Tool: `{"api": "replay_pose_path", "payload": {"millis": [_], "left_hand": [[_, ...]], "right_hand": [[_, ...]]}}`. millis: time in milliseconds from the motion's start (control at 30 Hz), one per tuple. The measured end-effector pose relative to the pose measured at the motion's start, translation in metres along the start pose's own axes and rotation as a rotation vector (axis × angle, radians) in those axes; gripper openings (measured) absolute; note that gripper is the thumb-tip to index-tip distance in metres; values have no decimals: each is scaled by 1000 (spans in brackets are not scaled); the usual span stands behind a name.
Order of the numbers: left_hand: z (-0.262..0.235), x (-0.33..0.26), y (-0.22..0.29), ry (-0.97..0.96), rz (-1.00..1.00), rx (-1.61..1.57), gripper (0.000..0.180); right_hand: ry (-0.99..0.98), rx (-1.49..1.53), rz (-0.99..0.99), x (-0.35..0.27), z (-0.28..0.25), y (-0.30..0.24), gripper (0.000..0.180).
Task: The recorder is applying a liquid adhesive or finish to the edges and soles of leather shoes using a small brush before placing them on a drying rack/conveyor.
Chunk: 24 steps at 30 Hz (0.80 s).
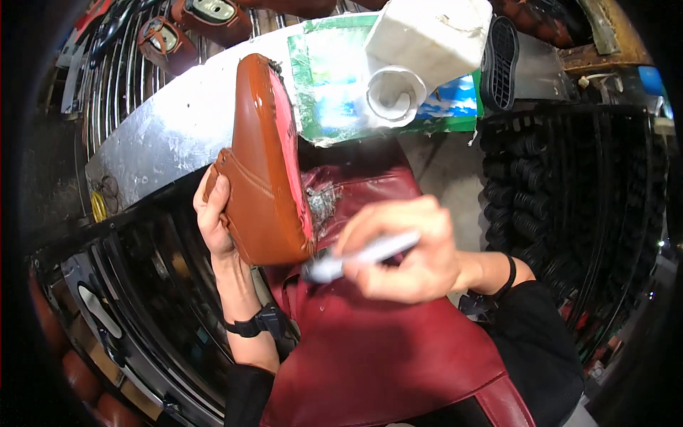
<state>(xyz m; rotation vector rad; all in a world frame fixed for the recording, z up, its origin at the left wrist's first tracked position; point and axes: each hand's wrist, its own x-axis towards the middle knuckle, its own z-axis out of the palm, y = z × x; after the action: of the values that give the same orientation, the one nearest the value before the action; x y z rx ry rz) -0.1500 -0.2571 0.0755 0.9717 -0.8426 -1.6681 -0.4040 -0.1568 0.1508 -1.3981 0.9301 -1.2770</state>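
Note:
My left hand [217,206] grips a brown leather shoe upper [260,171] by its ankle opening, with the thumb pressed on the outside. The shoe is turned on its side, toe pointing away, so its pink underside [287,135] faces right. In my closed right hand [413,249] is a brush [363,257] with a pale handle and a dark head, smeared by motion. The brush head is close to the shoe's heel end; whether it touches cannot be made out. Both hands are above a dark red apron [384,349] on my lap.
A metal worktable [156,146] lies ahead, partly covered by a green-edged sheet [327,78]. On it stands a white plastic container [434,43] with a round opening. A black shoe sole [500,62] lies beside it. Racks of black soles [523,192] stand right; brown shoes [213,18] sit behind.

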Motion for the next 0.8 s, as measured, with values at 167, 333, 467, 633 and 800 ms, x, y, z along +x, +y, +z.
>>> {"api": "replay_pose_path", "payload": {"millis": [167, 333, 467, 633, 800], "left_hand": [[1, -8, 8, 28, 2, 7, 36], [8, -11, 13, 106, -27, -76, 34], [8, -19, 5, 124, -76, -303, 37], [35, -36, -9, 192, 346, 381, 38], [48, -31, -14, 156, 424, 546, 73]], "right_hand": [[131, -10, 107, 17, 2, -2, 12], [-43, -163, -168, 19, -8, -10, 22], [-116, -69, -284, 36, -17, -20, 32], [-150, 28, -505, 58, -23, -17, 35], [-385, -46, -460, 89, -51, -13, 40]]}}
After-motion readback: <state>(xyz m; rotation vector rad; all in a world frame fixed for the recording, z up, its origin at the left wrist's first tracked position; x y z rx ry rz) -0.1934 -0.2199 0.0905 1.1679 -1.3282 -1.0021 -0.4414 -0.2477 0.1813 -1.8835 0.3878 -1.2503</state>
